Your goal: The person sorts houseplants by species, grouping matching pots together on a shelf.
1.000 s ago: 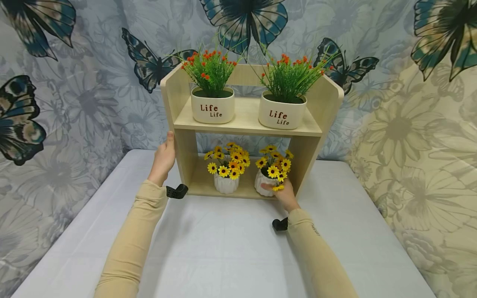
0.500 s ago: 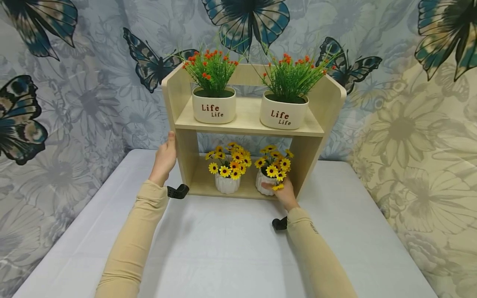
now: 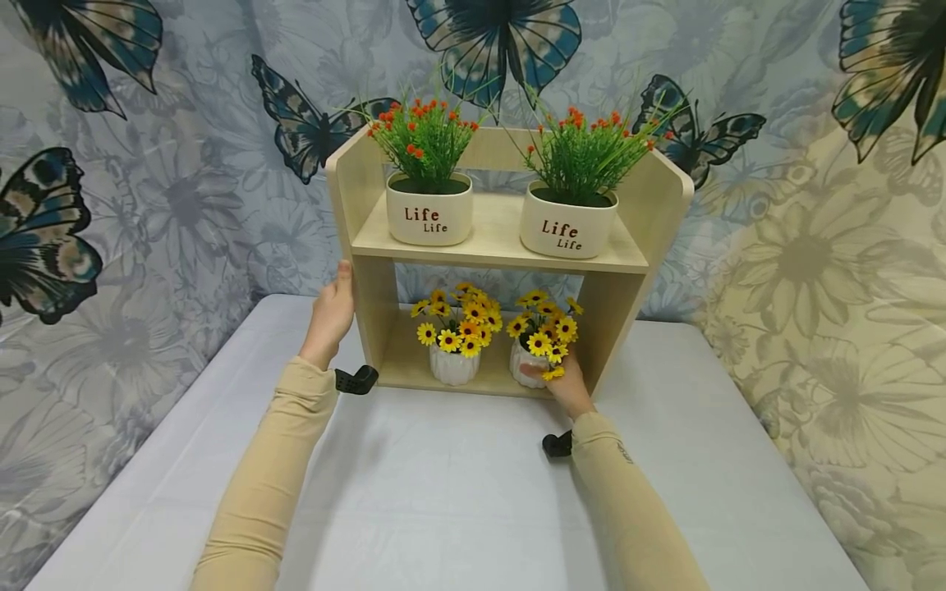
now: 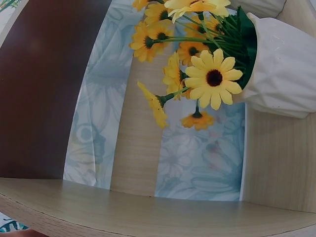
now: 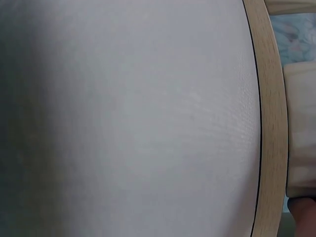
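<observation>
A pale wooden two-tier shelf (image 3: 488, 261) stands at the back of the table in the head view. My left hand (image 3: 330, 316) lies along the outside of its left side panel, thumb pointing up; the far fingers are partly hidden. On the lower tier, my right hand (image 3: 567, 384) grips the right white ribbed pot (image 3: 526, 361) of yellow daisy-like flowers, thumb across its front. A matching flower pot (image 3: 454, 365) sits to its left, untouched. In the right wrist view a finger (image 5: 302, 217) shows at the foot of the pot (image 5: 302, 133).
Two white oval pots marked "Life", a left one (image 3: 429, 217) and a right one (image 3: 567, 226), hold red-flowered grass on the upper tier. A white cloth (image 3: 443, 492) covers the table. Behind hangs a butterfly-print backdrop (image 3: 199, 205).
The whole scene has slid slightly to the right in the head view. Both hands keep their places on the shelf and the pot.
</observation>
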The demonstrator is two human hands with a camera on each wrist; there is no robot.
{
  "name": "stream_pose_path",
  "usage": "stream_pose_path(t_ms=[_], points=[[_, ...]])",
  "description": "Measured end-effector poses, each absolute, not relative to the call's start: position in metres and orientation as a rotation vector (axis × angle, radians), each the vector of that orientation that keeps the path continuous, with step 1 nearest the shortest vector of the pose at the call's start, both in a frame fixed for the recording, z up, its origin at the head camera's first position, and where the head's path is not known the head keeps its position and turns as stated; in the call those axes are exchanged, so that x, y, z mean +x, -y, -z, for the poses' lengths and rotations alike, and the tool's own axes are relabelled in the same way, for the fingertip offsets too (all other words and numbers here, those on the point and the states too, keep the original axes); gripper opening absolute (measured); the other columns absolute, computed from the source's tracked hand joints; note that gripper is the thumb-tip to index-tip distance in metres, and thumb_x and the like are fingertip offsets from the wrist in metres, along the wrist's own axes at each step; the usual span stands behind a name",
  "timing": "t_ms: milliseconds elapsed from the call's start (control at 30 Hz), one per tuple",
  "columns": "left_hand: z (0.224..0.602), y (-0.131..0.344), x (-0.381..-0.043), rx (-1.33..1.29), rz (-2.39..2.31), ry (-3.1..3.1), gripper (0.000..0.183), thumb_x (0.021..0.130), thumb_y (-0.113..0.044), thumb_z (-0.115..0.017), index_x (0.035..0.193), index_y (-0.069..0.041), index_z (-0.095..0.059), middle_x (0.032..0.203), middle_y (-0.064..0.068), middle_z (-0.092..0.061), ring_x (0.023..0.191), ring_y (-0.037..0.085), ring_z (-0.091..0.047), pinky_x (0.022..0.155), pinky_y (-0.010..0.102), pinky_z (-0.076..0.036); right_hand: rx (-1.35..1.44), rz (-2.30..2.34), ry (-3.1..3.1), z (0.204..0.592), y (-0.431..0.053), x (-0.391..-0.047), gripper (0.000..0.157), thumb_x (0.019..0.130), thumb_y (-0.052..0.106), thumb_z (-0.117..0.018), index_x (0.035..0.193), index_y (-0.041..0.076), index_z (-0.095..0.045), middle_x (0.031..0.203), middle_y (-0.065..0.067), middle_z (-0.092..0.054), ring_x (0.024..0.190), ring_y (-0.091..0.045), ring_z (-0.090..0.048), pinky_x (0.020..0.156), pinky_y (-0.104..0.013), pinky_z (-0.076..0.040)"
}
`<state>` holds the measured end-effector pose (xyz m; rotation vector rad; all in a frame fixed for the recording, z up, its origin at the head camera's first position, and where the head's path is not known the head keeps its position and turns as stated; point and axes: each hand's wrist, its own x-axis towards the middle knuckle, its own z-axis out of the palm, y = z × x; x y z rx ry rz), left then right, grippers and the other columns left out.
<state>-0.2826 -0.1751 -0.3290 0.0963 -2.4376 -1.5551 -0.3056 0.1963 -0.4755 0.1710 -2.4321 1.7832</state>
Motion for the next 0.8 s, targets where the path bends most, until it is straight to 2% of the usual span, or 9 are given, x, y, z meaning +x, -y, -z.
stream_pose_path(t_ms=[233,367,500,567,633,700,800], points=[[0.33,0.174,-0.284,0.1,1.556,2.443,0.087,0.089,-0.068,-0.015,0.142,-0.002,-0.034,0.14,0.023,-0.036,0.127,0.042,-0.031,0.102,0.054,-0.026,0.186,-1.761,2.44,0.476,-0.2,-0.306,0.094,0.076,0.033,-0.078,0.145,0.016,-0.017,0.143,-0.009,-0.027,0.131,-0.025,-0.024,0.107,-0.05,-0.015],[0.33,0.173,-0.285,0.09,1.569,2.438,0.087,0.089,-0.067,-0.015,0.142,-0.002,-0.034,0.141,0.023,-0.035,0.127,0.041,-0.031,0.102,0.054,-0.026,0.184,-1.797,2.443,0.473,-0.2,-0.305,0.092,0.078,0.029,-0.077,0.146,0.016,-0.016,0.144,-0.008,-0.025,0.132,-0.023,-0.023,0.108,-0.047,-0.015],[0.331,0.172,-0.285,0.087,1.576,2.423,0.087,0.09,-0.067,-0.016,0.139,0.0,-0.039,0.132,0.026,-0.044,0.121,0.04,-0.039,0.099,0.054,-0.03,0.22,-1.874,2.422,0.463,-0.197,-0.298,0.087,0.081,0.02,-0.075,0.146,0.013,-0.018,0.144,-0.009,-0.026,0.132,-0.024,-0.024,0.108,-0.047,-0.014],[0.332,0.172,-0.285,0.092,1.572,2.41,0.087,0.09,-0.067,-0.016,0.132,0.002,-0.047,0.119,0.025,-0.051,0.111,0.037,-0.045,0.094,0.051,-0.035,0.249,-1.913,2.392,0.457,-0.196,-0.294,0.085,0.081,0.014,-0.074,0.145,0.011,-0.018,0.144,-0.011,-0.026,0.132,-0.027,-0.024,0.108,-0.048,-0.014],[0.335,0.172,-0.285,0.098,1.575,2.4,0.084,0.089,-0.068,-0.016,0.116,0.003,-0.055,0.1,0.022,-0.054,0.096,0.033,-0.049,0.085,0.046,-0.039,0.273,-1.961,2.357,0.452,-0.194,-0.29,0.085,0.081,0.009,-0.074,0.145,0.009,-0.018,0.143,-0.014,-0.027,0.131,-0.03,-0.025,0.107,-0.049,-0.015],[0.338,0.173,-0.283,0.102,1.59,2.401,0.08,0.09,-0.068,-0.017,0.096,0.003,-0.054,0.086,0.018,-0.049,0.081,0.031,-0.046,0.073,0.04,-0.039,0.274,-1.988,2.336,0.451,-0.193,-0.288,0.085,0.079,0.007,-0.074,0.144,0.009,-0.019,0.141,-0.014,-0.03,0.129,-0.03,-0.027,0.107,-0.048,-0.017],[0.345,0.176,-0.279,0.085,1.64,2.446,0.078,0.09,-0.068,-0.018,0.095,0.003,-0.051,0.089,0.018,-0.049,0.086,0.031,-0.051,0.078,0.037,-0.043,0.281,-2.021,2.32,0.456,-0.195,-0.288,0.089,0.077,0.004,-0.077,0.144,0.011,-0.019,0.139,-0.012,-0.033,0.127,-0.029,-0.03,0.106,-0.047,-0.02]])
